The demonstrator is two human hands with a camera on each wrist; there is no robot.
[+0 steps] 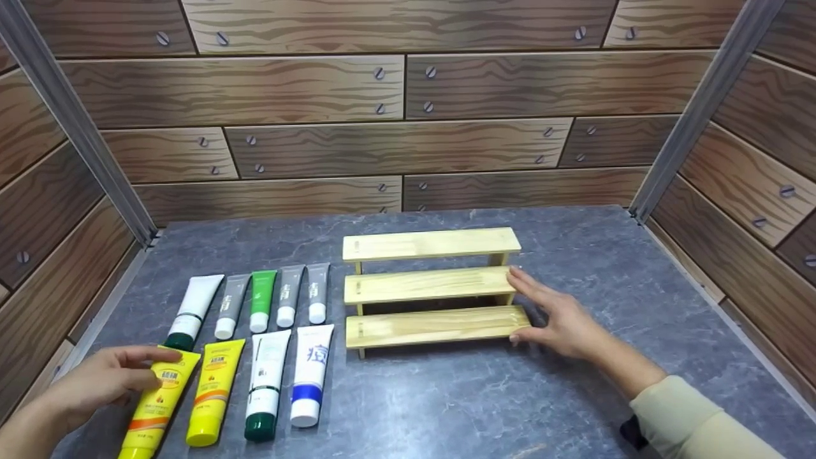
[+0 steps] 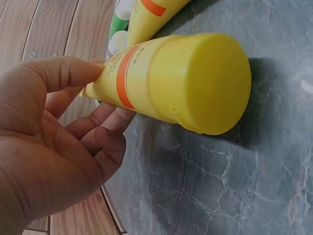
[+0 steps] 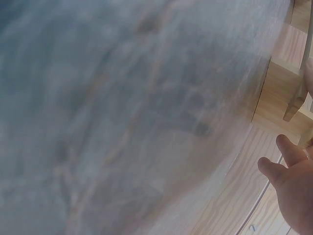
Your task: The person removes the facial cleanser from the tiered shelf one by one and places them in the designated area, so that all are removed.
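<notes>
My left hand (image 1: 95,386) pinches a yellow squeeze tube (image 1: 153,408) near its flat top end, at the front left of the table. In the left wrist view its round yellow cap points away from the palm and the left hand's thumb (image 2: 73,71) lies along the tube. My right hand (image 1: 564,325) touches the right end of a three-tier wooden rack (image 1: 433,284). Its thumb is at the bottom tier's front corner, the fingertips at the middle tier's end. The right wrist view catches only part of the right hand (image 3: 296,191) beside the rack.
Beside the held tube lie another yellow tube (image 1: 217,389), a green-capped white tube (image 1: 264,370) and a blue-banded white tube (image 1: 311,376). Behind them are a white tube (image 1: 197,303), a green tube (image 1: 262,293) and several grey tubes (image 1: 289,293). Wood-patterned walls (image 1: 408,89) surround the table.
</notes>
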